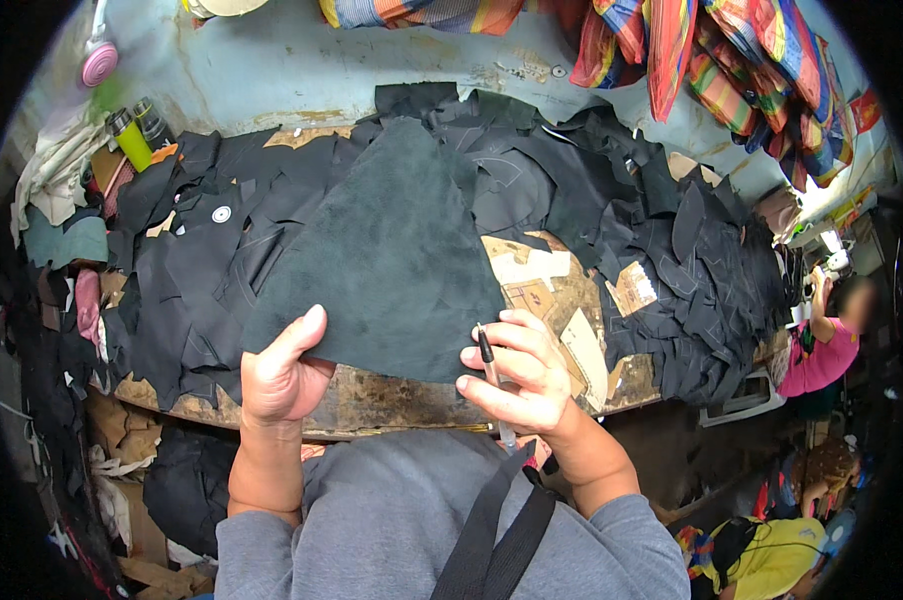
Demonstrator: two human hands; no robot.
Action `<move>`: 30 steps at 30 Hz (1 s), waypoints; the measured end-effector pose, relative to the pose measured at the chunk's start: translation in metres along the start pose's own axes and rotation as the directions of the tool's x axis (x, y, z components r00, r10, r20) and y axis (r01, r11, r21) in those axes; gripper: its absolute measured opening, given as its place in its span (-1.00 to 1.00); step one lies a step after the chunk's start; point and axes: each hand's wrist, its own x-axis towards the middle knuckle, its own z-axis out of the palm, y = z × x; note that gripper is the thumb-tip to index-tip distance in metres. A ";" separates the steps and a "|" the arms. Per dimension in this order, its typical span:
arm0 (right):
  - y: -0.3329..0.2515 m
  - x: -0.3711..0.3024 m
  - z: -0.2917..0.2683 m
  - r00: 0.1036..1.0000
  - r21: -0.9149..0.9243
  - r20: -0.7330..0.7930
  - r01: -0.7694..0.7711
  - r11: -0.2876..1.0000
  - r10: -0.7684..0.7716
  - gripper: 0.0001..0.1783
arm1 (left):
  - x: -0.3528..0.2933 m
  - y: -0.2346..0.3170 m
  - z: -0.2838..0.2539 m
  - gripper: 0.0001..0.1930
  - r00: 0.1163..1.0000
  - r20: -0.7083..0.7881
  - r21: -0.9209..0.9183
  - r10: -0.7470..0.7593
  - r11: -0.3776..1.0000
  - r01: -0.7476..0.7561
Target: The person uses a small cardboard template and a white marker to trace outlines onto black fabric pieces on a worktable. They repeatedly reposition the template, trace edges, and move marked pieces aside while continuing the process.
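Note:
A large, roughly triangular dark green piece with a suede-like surface (387,250) spreads out in front of me, its narrow end pointing away over the table. My left hand (284,375) grips its near left corner, thumb on top and the other fingers underneath. At the near right corner, my right hand (522,375) has a black-capped clear pen (488,352) between its fingers. Those fingers also meet the edge of the piece; whether they pinch it I cannot tell. Black cut pieces (197,270) lie under and around it.
More black scraps (707,270) are heaped on the right of the wooden table (372,400), beside brown card pieces (584,345). A green bottle (130,140) stands at the far left. Plaid bags (722,70) hang from the wall. People in pink (822,360) and yellow (777,560) are at the right.

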 end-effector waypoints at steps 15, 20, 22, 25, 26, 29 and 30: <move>-0.002 -0.007 0.001 0.999 -0.040 0.008 0.038 0.998 -0.037 -0.76 | 0.007 0.006 -0.021 -0.46 0.945 0.046 -0.059 0.325 0.945 -0.322; -0.006 -0.003 -0.006 0.986 0.321 -0.039 -0.138 0.937 0.159 -0.74 | -0.007 0.014 -0.030 -0.48 0.918 -0.136 0.103 0.374 0.926 -0.362; -0.009 0.001 -0.011 0.981 0.390 -0.062 -0.147 0.909 0.185 -0.77 | -0.018 0.017 -0.030 -0.51 0.875 -0.129 0.173 0.467 0.879 -0.444; -0.015 0.009 -0.019 0.989 0.363 -0.063 -0.101 0.926 0.133 -0.79 | -0.017 0.019 -0.022 -0.30 0.755 -0.060 0.321 0.653 0.729 -0.604; -0.018 0.013 -0.018 0.976 0.463 -0.095 -0.128 0.877 0.193 -0.78 | -0.015 0.017 -0.017 -0.15 0.661 0.097 0.281 0.744 0.616 -0.736; -0.024 0.025 -0.020 0.918 0.633 -0.103 -0.235 0.738 0.382 -0.71 | 0.013 0.039 -0.015 0.26 0.371 0.462 0.652 0.805 -0.025 -0.758; -0.026 0.028 -0.013 0.859 0.652 -0.177 -0.263 0.711 0.480 -0.69 | 0.010 0.043 -0.013 0.15 0.399 0.471 0.650 0.787 -0.003 -0.760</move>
